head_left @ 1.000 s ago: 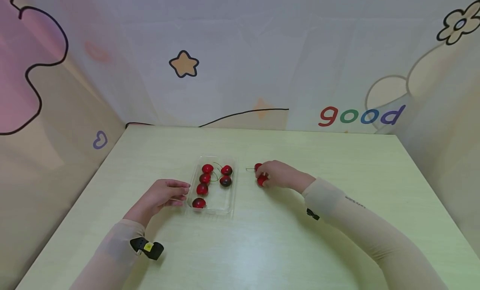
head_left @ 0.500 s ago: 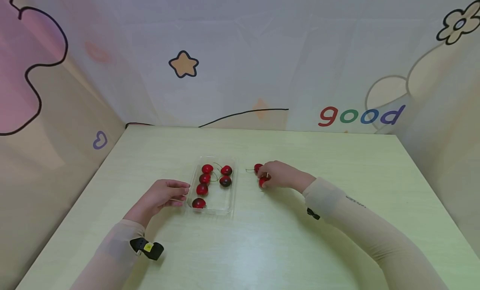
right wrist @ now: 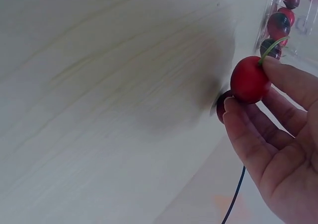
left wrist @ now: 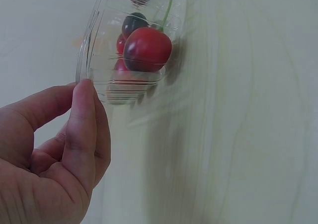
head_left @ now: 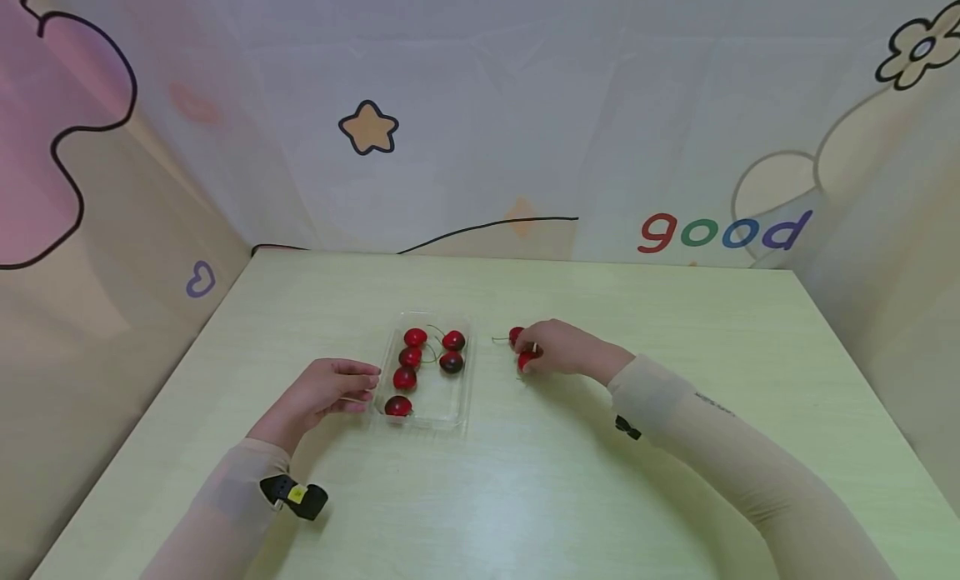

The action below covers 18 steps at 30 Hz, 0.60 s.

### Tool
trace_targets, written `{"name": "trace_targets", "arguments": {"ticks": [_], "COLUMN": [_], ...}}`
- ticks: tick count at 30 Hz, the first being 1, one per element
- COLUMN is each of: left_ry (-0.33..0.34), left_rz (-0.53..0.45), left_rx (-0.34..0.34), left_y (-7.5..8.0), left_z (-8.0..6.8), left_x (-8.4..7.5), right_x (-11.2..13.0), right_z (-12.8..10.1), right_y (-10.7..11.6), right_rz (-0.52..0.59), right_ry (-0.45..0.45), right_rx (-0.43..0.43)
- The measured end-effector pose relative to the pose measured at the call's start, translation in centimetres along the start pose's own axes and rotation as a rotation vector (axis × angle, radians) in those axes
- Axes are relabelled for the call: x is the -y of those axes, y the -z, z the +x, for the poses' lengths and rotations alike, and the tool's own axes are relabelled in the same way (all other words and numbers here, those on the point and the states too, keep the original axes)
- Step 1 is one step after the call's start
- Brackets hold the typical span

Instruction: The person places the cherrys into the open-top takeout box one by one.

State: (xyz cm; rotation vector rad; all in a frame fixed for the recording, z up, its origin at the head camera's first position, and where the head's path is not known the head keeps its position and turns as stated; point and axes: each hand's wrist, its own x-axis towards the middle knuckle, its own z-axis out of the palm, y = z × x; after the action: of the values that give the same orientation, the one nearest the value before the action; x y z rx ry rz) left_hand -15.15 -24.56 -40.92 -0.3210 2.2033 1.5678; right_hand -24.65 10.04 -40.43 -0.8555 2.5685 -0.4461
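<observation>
A clear plastic box [head_left: 429, 418] stands on the table with several red and dark cherries in it, some with green stems. At its left side, my left hand [head_left: 330, 388] pinches the rim between thumb and fingers, as the left wrist view shows. To the right of the box, my right hand [head_left: 558, 347] holds a red cherry [right wrist: 250, 80] between thumb and fingers, its green stem by the thumb. Just behind that one, a second cherry [head_left: 515, 335] lies with its stem toward the box, partly hidden by the right hand.
The pale wooden table [head_left: 525, 497] ends at a printed cloth backdrop [head_left: 480, 130]. Cloth walls rise at both sides. A black wrist camera [head_left: 296, 497] is strapped to the left sleeve.
The cherry in my right hand has shifted and turned slightly in the fingers. My left hand and the box have stayed in place.
</observation>
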Motion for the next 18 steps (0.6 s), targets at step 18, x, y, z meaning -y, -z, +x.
{"name": "trace_targets", "arguments": {"ticks": [18], "left_ry": [0.0], "left_rz": [0.013], "left_rx": [0.008], "left_y": [0.1], "left_z": [0.1], "left_x": [-0.1], "right_x": [1.3], "right_z": [-0.7], "right_y": [1.8], "right_rz": [0.066], "right_ry": [0.074], "right_rx": [-0.05]}}
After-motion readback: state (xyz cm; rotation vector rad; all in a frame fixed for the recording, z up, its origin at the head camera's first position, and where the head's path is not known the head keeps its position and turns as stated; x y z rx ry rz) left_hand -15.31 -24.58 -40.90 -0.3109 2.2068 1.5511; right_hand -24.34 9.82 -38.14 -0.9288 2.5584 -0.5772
